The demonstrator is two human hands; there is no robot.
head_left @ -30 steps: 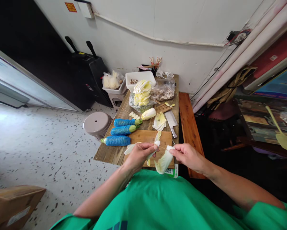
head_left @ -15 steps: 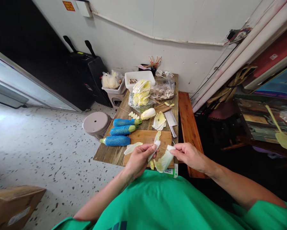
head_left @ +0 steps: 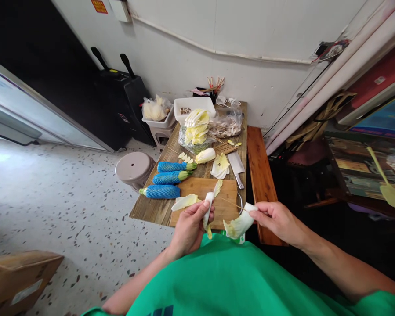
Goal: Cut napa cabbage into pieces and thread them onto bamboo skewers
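My left hand (head_left: 192, 221) is closed around a narrow cabbage leaf (head_left: 208, 208), held upright above the near part of the wooden cutting board (head_left: 228, 188). Over the board's right side, my right hand (head_left: 273, 217) pinches the white end of another cabbage leaf (head_left: 240, 226). A thin wooden skewer (head_left: 232, 202) runs through that leaf, its bare end sticking out toward my left hand. The two hands are apart. Another cabbage leaf (head_left: 185, 202) lies on the board's left edge, beside my left hand.
Blue-netted zucchini (head_left: 161, 192) lie left of the board. Behind it are a small cabbage heart (head_left: 205, 155), flat leaves (head_left: 220, 166) and a cleaver (head_left: 236, 163). Farther back stand stacked skewered cabbage (head_left: 197, 127), a white tub (head_left: 194, 105) and bagged mushrooms (head_left: 228, 125). A stool (head_left: 134, 166) stands left, a bench (head_left: 261, 184) right.
My right hand has moved right with its leaf and the skewer, and the skewer's end is now clear of the leaf in my left hand. The left hand has shifted slightly left.
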